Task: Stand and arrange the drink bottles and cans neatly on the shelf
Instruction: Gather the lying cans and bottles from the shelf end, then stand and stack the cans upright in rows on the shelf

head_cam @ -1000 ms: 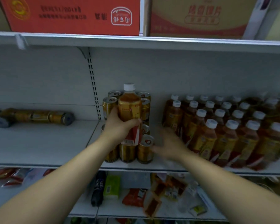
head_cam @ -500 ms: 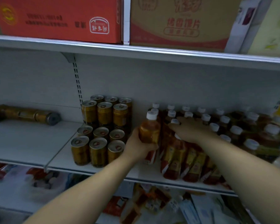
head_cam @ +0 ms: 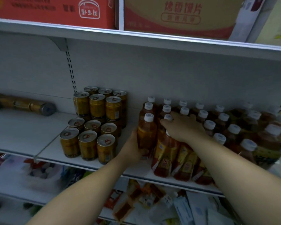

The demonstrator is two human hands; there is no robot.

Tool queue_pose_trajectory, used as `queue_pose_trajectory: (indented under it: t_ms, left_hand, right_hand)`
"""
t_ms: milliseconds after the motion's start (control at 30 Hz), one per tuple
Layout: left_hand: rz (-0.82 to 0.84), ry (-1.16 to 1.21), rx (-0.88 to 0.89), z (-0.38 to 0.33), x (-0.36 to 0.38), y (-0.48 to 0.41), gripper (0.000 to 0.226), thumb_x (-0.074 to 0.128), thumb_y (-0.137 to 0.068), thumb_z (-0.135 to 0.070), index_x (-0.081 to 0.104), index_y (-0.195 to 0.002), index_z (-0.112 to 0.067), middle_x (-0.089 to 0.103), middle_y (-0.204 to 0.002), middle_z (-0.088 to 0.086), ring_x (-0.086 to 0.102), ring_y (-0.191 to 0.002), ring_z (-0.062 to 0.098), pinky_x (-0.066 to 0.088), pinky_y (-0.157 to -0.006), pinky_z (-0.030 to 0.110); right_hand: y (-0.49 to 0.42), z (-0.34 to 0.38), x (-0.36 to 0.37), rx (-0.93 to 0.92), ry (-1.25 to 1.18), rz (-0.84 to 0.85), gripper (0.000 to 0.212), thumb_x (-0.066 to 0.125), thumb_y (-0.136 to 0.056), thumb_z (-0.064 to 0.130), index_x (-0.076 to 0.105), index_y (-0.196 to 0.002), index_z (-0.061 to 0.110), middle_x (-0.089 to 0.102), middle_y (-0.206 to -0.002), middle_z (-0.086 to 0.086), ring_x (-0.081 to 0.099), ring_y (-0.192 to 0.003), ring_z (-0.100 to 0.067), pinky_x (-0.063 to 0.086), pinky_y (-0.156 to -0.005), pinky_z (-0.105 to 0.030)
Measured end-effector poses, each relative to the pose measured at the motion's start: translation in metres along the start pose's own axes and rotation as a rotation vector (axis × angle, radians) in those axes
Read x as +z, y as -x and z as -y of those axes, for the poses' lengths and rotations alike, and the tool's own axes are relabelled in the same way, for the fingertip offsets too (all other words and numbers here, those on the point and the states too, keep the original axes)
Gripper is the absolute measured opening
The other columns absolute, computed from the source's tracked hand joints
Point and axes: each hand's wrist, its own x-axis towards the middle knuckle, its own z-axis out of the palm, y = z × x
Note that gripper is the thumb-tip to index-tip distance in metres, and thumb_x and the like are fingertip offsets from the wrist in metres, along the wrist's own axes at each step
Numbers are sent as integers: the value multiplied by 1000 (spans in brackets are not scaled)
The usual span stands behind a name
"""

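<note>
The left grip [head_cam: 135, 148] curls round the lower body of a bottle [head_cam: 147, 135], held upright; whether its base touches the shelf [head_cam: 23, 132] is hidden. Just right of it, the right grip [head_cam: 183, 127] lies spread across the caps of the packed bottles [head_cam: 201, 114]. The front row [head_cam: 165, 153] under that palm leans outward, so a sideways shove could probably tip one over the shelf edge. A careless left elbow might topple the cans [head_cam: 88, 143] left of the grip.
</note>
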Motion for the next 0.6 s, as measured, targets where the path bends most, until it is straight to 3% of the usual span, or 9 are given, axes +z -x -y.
queue_pose_trajectory:
  t_ms: [100,233,367,433,500,600]
  left_hand:
    - [52,1,-45,-5,-3,-9,99,74,-74,-12,10,-147,-33,48,-122,-10,47,-120,14,39,-96,30]
    - [81,-52,-68,-11,-7,-11,100,74,-77,-17,6,-148,-34,46,-121,-10,46,-117,11,37,-97,29]
    - [132,-78,-10,-28,-21,4,97,74,-79,-21,8,-149,-29,43,-134,-7,44,-126,14,37,-97,26]
    - [136,-183,18,-39,-42,13,92,69,-84,-29,7,-151,-23,36,-145,-4,38,-132,16,31,-100,22]
    - [125,-315,37,-46,-70,21,86,64,-87,-39,10,-152,-24,28,-154,1,33,-138,21,30,-108,29]
    - [109,-341,2,-47,-115,35,73,64,-85,-43,27,-146,-30,48,-139,-1,52,-121,21,45,-98,32]
  right_hand:
    - [-1,2,4,1,-39,-13,101,2,-53,72,33,-141,32,37,-147,-9,31,-125,-48,33,-95,-53]
    - [4,3,2,11,-179,-54,92,20,-60,75,33,-143,36,46,-142,-10,42,-126,-40,36,-102,-56]
    - [10,3,-10,3,28,85,86,14,-60,73,35,-137,39,35,-148,-3,31,-125,-43,31,-96,-52]
    - [8,5,-17,43,-16,111,82,22,-60,79,41,-130,41,42,-144,2,38,-125,-36,29,-99,-51]
    - [6,14,-26,49,-61,115,82,36,-63,82,48,-128,33,51,-137,0,48,-118,-29,34,-99,-44]
    - [15,48,-40,-26,-77,29,77,45,-73,77,51,-131,26,54,-136,-6,53,-117,-30,41,-99,-40]
